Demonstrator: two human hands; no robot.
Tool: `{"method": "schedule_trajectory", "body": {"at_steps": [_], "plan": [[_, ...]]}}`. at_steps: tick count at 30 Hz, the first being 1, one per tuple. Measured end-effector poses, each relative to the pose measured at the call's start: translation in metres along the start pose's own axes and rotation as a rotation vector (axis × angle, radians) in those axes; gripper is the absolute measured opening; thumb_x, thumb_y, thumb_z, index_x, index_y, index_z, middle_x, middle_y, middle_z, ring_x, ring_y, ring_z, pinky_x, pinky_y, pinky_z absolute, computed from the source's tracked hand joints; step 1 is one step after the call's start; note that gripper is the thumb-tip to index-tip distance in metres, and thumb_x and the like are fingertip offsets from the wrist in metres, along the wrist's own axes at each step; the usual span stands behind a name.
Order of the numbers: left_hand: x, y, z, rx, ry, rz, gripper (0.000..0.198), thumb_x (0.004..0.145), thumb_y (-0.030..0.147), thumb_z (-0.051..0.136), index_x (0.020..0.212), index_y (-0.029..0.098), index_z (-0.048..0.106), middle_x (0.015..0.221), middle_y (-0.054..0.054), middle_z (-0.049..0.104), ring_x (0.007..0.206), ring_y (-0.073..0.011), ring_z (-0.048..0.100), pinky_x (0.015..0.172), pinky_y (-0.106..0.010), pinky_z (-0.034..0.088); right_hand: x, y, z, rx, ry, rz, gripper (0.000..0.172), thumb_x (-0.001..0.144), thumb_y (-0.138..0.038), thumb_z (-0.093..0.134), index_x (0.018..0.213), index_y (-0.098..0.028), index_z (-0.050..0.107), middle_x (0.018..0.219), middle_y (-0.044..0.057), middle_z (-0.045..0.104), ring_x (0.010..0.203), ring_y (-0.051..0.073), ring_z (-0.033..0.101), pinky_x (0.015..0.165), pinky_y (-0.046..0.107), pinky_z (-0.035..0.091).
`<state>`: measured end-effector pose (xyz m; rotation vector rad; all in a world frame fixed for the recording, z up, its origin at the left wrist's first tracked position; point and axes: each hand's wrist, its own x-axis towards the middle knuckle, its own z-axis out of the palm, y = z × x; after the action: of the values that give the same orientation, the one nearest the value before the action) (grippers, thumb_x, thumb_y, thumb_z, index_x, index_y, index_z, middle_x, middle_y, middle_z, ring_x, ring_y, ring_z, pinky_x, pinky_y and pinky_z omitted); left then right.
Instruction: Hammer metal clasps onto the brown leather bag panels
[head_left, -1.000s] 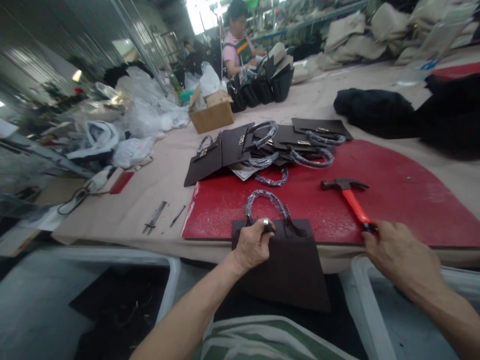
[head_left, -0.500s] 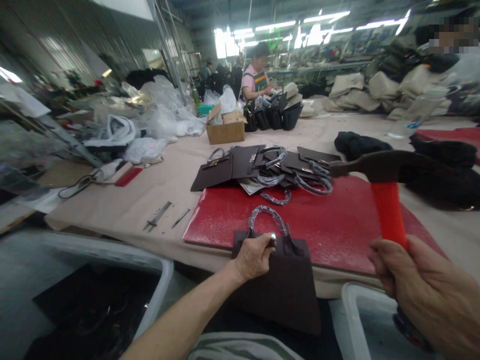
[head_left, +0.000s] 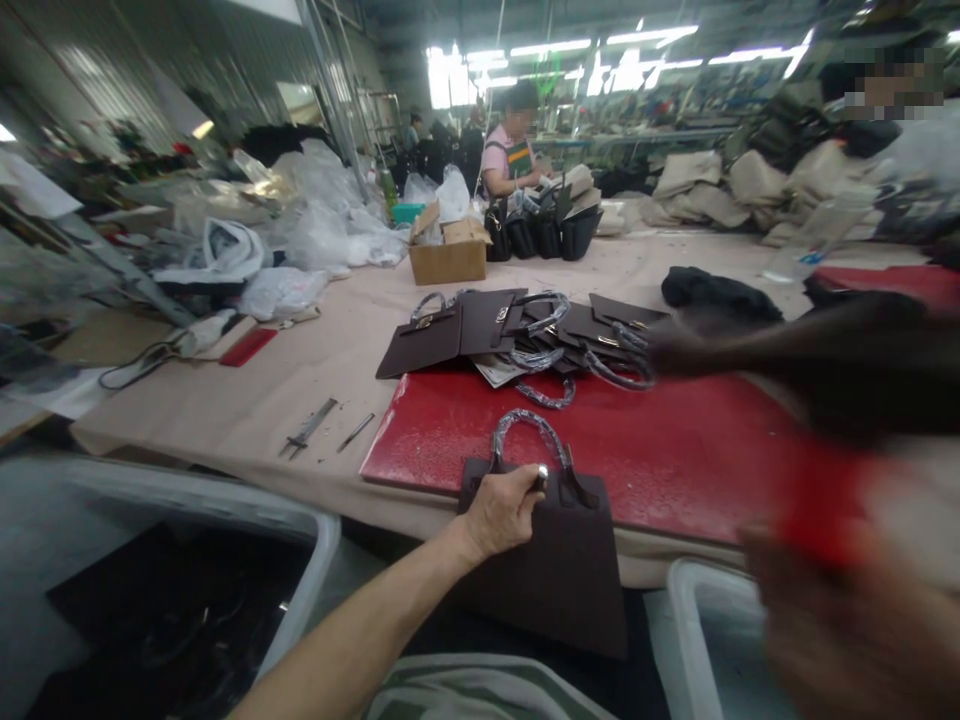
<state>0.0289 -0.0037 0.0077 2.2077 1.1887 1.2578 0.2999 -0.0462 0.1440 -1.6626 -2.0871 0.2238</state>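
My left hand (head_left: 501, 512) is closed in a pinch over the top of a dark brown bag panel (head_left: 555, 580), beside its plastic-wrapped handle (head_left: 531, 425). A small shiny metal piece (head_left: 541, 476) shows at the fingertips; its exact kind is unclear. The panel's upper edge rests on a red board (head_left: 675, 450), and its lower part hangs over the table edge. At the right, my right hand (head_left: 840, 610), smeared by motion, grips a hammer (head_left: 817, 370) by its red handle. The dark hammer head is raised near the camera, off to the right of the panel.
Several more brown panels (head_left: 427, 342) with wrapped handles lie piled on the board's back. A caliper-like tool (head_left: 309, 428) and a thin metal tool (head_left: 355, 432) lie on the table. White bins (head_left: 330, 545) stand below. Across the table, a person (head_left: 510, 150) works behind black bags.
The hammer has swung closer to the camera and to the right, blurring with my right hand. My left hand keeps its pinch at the panel. The view has shifted slightly.
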Motion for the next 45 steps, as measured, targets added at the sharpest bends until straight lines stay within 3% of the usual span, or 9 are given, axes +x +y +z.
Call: {"method": "schedule_trajectory", "body": {"at_steps": [5,10,13,16,20,28,34,40,45], "plan": [[-0.001,-0.002,0.001,0.006,0.002,-0.032,0.020,0.085,0.011,0.052,0.103,0.020,0.056,0.088,-0.005,0.070,0.079,-0.0200,0.072,0.076,-0.029,0.060,-0.014,0.006,0.023,-0.007,-0.189,-0.050,0.034,0.093,-0.054,0.041,0.078,-0.026,0.052,0.057,0.002,0.055,0.044,0.018,0.048,0.047,0.033,0.024],[-0.001,-0.001,0.001,-0.010,0.010,-0.038,0.021,0.084,0.010,0.053,0.103,0.021,0.057,0.089,-0.005,0.070,0.082,-0.0197,0.072,0.077,-0.029,0.060,0.011,0.043,0.041,0.143,-0.289,0.124,0.040,0.093,-0.053,0.032,0.065,-0.026,0.044,0.052,0.001,0.051,0.047,0.018,0.049,0.048,0.030,0.035],[0.000,0.000,0.000,-0.017,0.013,-0.037,0.020,0.085,0.011,0.052,0.102,0.020,0.057,0.089,-0.005,0.070,0.082,-0.0203,0.072,0.078,-0.030,0.060,0.027,0.053,0.059,-0.046,-0.220,0.131,0.036,0.094,-0.042,0.032,0.067,-0.024,0.047,0.056,0.004,0.054,0.050,0.020,0.052,0.049,0.031,0.037],[0.001,0.003,-0.003,-0.027,0.016,-0.064,0.019,0.085,0.012,0.054,0.102,0.020,0.058,0.091,-0.006,0.070,0.083,-0.0206,0.071,0.079,-0.031,0.059,0.036,0.041,0.074,-0.305,-0.008,-0.025,0.029,0.093,-0.033,0.040,0.097,-0.014,0.062,0.098,0.018,0.066,0.083,0.029,0.062,0.066,0.039,0.046],[0.006,0.011,-0.006,-0.071,-0.002,-0.136,0.015,0.086,0.014,0.057,0.100,0.020,0.060,0.090,-0.005,0.070,0.081,-0.0187,0.070,0.080,-0.030,0.058,0.040,0.000,0.100,-0.088,0.019,-0.276,0.038,0.091,-0.032,0.055,0.125,-0.016,0.058,0.136,0.018,0.053,0.123,0.034,0.050,0.100,0.051,0.042],[0.004,0.009,-0.008,-0.232,0.070,-0.251,0.012,0.092,0.021,0.056,0.097,0.018,0.067,0.094,-0.005,0.072,0.088,-0.0176,0.069,0.085,-0.029,0.057,0.039,-0.031,0.156,0.132,-0.102,-0.322,0.041,0.085,-0.026,0.066,0.125,-0.020,0.060,0.130,0.010,0.061,0.135,0.032,0.039,0.109,0.051,0.033],[-0.002,-0.002,-0.024,-0.376,0.283,-0.444,0.014,0.094,0.030,0.062,0.100,0.018,0.066,0.095,-0.004,0.074,0.085,-0.0168,0.072,0.080,-0.028,0.060,0.043,-0.031,0.157,0.102,-0.117,-0.267,0.042,0.081,-0.028,0.074,0.122,-0.022,0.063,0.131,0.007,0.061,0.134,0.033,0.040,0.108,0.051,0.033],[-0.007,0.000,-0.036,-0.190,0.179,-0.339,0.012,0.092,0.025,0.064,0.096,0.018,0.072,0.093,-0.004,0.075,0.085,-0.0159,0.072,0.080,-0.025,0.060,0.042,-0.038,0.159,0.056,-0.102,-0.217,0.058,0.070,-0.044,0.084,0.121,-0.024,0.066,0.130,0.007,0.061,0.132,0.036,0.041,0.107,0.052,0.032],[-0.013,0.004,-0.029,-0.363,0.199,-0.481,0.015,0.093,0.028,0.063,0.100,0.016,0.070,0.098,-0.005,0.074,0.071,-0.0122,0.071,0.065,-0.022,0.064,0.043,-0.038,0.161,0.063,-0.083,-0.220,0.054,0.069,-0.041,0.086,0.118,-0.025,0.068,0.127,0.006,0.063,0.130,0.034,0.043,0.105,0.051,0.033]]}}
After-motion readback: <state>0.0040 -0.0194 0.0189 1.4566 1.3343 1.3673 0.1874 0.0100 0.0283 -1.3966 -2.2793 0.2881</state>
